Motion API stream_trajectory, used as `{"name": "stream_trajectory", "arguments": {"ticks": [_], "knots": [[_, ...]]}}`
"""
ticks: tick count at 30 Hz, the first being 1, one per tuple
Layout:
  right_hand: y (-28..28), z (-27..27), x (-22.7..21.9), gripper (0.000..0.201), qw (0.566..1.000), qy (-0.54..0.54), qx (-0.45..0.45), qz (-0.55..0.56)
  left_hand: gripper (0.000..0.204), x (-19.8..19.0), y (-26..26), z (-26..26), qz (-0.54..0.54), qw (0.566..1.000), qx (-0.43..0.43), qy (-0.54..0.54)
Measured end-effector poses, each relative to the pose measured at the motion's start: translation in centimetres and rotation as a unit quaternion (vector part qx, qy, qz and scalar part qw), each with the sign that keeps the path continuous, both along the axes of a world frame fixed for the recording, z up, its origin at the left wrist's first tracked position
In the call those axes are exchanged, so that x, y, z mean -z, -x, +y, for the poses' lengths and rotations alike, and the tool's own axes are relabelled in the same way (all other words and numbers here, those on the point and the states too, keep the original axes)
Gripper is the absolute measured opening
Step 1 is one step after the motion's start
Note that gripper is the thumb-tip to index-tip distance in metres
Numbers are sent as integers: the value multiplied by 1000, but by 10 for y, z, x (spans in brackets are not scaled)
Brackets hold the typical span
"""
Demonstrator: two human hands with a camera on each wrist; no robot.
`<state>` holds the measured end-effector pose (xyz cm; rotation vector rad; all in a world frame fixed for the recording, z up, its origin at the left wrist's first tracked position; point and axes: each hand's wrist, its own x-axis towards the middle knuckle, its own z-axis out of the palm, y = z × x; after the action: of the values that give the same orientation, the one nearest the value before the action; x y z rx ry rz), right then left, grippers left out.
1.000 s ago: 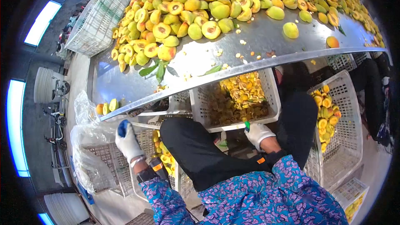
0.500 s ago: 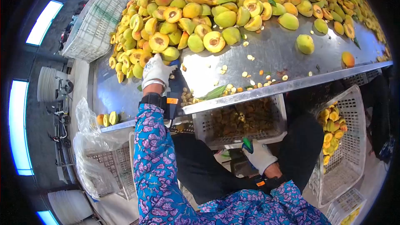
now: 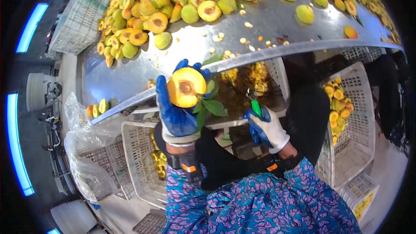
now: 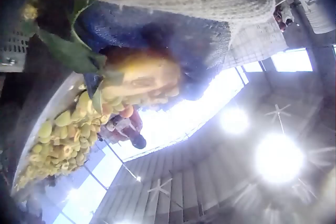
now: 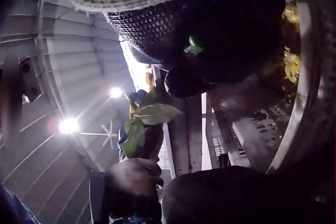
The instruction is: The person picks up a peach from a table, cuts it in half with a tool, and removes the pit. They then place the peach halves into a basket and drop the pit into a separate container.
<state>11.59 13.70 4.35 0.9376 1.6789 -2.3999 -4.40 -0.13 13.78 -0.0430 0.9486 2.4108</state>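
My left hand (image 3: 177, 119), in a white glove with a blue coated palm, holds a halved yellow peach (image 3: 186, 87) in front of the table edge. Its cut face, with a brown pit hollow, shows upward in the head view. Green leaves (image 3: 214, 107) hang beside the fruit, and the left wrist view shows the peach half (image 4: 142, 74) against the blue palm. Lower right, my right hand (image 3: 271, 130) grips a green-handled tool (image 3: 256, 108) with a small metal loop at its tip. Only a bit of the green handle (image 5: 193, 45) shows in the dark right wrist view.
Heaped peach halves (image 3: 190, 14) cover the back of the metal table (image 3: 143, 71). Below its edge stands a crate (image 3: 278, 78) with yellow pieces, with further crates to the left (image 3: 134, 160) and right (image 3: 359, 147). Clear plastic sheeting (image 3: 80, 134) drapes at the left.
My left hand reached up to the pile, then came back toward the lap with a peach half and leaves. The tool in my right hand now points up, its metal loop showing.
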Motion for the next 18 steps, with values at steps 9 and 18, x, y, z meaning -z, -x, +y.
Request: {"name": "stream_trajectory", "arguments": {"ticks": [9,18], "knots": [[1,-18,-50,26,996,-45,43,58,54,56,-63,8,-70,995,-3,64],[14,-43,7,18,993,65,-64,-68,42,87,-81,8,156,957,-2,245]]}}
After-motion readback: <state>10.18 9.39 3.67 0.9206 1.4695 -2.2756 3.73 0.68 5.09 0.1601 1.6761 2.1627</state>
